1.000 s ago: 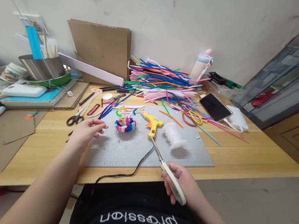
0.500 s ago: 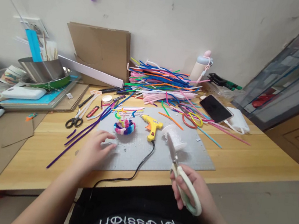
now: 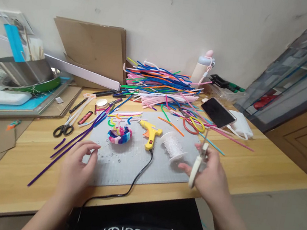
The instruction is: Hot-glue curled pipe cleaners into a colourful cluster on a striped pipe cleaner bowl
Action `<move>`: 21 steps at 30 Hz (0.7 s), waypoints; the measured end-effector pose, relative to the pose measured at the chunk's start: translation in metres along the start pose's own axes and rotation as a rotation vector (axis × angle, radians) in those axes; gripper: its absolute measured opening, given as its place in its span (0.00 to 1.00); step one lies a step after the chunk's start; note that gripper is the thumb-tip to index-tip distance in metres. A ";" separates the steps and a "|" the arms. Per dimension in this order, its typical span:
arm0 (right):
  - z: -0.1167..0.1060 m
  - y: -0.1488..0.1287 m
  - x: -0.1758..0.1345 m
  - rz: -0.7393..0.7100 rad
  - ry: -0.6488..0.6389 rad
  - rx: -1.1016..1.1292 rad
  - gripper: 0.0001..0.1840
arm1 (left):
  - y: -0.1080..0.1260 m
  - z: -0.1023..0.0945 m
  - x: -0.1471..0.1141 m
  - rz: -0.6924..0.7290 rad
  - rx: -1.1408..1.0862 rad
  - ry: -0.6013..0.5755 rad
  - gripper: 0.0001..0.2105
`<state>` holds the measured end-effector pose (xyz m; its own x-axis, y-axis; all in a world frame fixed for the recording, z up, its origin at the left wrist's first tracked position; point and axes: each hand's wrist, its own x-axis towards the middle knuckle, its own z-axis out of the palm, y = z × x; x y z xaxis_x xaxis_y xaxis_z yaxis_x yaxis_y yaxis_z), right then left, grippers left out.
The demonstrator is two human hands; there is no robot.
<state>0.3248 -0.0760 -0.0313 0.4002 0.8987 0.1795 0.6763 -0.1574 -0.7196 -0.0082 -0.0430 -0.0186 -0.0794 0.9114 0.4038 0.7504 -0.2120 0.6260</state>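
Observation:
My right hand (image 3: pixel 213 176) holds a pair of white-handled scissors (image 3: pixel 195 170), blades pointing up and away from me, above the right side of the grey mat (image 3: pixel 122 173). Beside it lies a clear spool of transparent line (image 3: pixel 174 147). Over the mat's left edge, my left hand (image 3: pixel 80 161) is empty, its fingers loosely bent and the thumb apart. Close by on the mat sits a small ring of multicoloured pipe cleaners (image 3: pixel 119 136) with curled pieces standing up from it. A yellow glue gun (image 3: pixel 151 134) rests between the ring and the spool.
Behind the mat is a heap of pipe cleaners (image 3: pixel 160 81). Black-handled scissors (image 3: pixel 63 130) and purple pipe cleaners (image 3: pixel 63 155) lie to the left. A phone (image 3: pixel 218 112) and red-and-yellow scissors (image 3: pixel 193 125) are at the right. The glue gun's black cord (image 3: pixel 135 181) crosses the front edge.
My right hand has moved up and to the right with the scissors, turning them more upright. My left hand has drawn back from the ring, with its fingers more bent. The view has shifted slightly.

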 end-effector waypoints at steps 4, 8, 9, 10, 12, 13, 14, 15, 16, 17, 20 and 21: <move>0.017 -0.010 0.000 -0.226 -0.002 -0.220 0.39 | 0.041 0.010 -0.003 0.107 -0.157 -0.182 0.06; 0.026 -0.012 0.002 -0.188 -0.010 -0.215 0.24 | 0.073 0.030 0.000 0.154 -0.248 -0.482 0.07; 0.025 -0.010 0.004 -0.119 -0.035 -0.162 0.23 | 0.078 0.036 0.002 0.124 -0.278 -0.549 0.07; 0.023 -0.008 0.006 -0.045 -0.066 -0.089 0.23 | 0.083 0.043 0.003 0.067 -0.315 -0.600 0.09; 0.016 -0.005 0.010 0.069 -0.137 0.101 0.24 | 0.090 0.058 0.007 -0.111 -0.424 -0.644 0.12; 0.012 -0.005 0.011 0.102 -0.158 0.221 0.24 | 0.095 0.065 0.008 -0.190 -0.511 -0.653 0.15; 0.008 -0.006 0.011 0.124 -0.171 0.352 0.24 | 0.099 0.072 0.009 -0.261 -0.615 -0.666 0.18; 0.003 -0.008 0.011 0.144 -0.183 0.483 0.23 | 0.105 0.078 0.010 -0.335 -0.702 -0.683 0.22; -0.001 -0.010 0.010 0.162 -0.200 0.609 0.22 | 0.110 0.083 0.011 -0.396 -0.784 -0.706 0.27; -0.004 -0.013 0.009 0.180 -0.223 0.722 0.22 | 0.116 0.087 0.012 -0.438 -0.865 -0.742 0.30; -0.013 -0.022 0.007 0.208 -0.297 0.904 0.19 | 0.131 0.093 0.012 -0.456 -1.080 -0.918 0.29; -0.015 -0.025 0.006 0.209 -0.309 0.931 0.18 | 0.133 0.094 0.011 -0.462 -1.110 -0.969 0.26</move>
<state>0.3198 -0.0726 -0.0022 0.1885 0.9772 -0.0976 -0.1958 -0.0600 -0.9788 0.1528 -0.0282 0.0066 0.6120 0.7482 -0.2562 -0.1030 0.3966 0.9122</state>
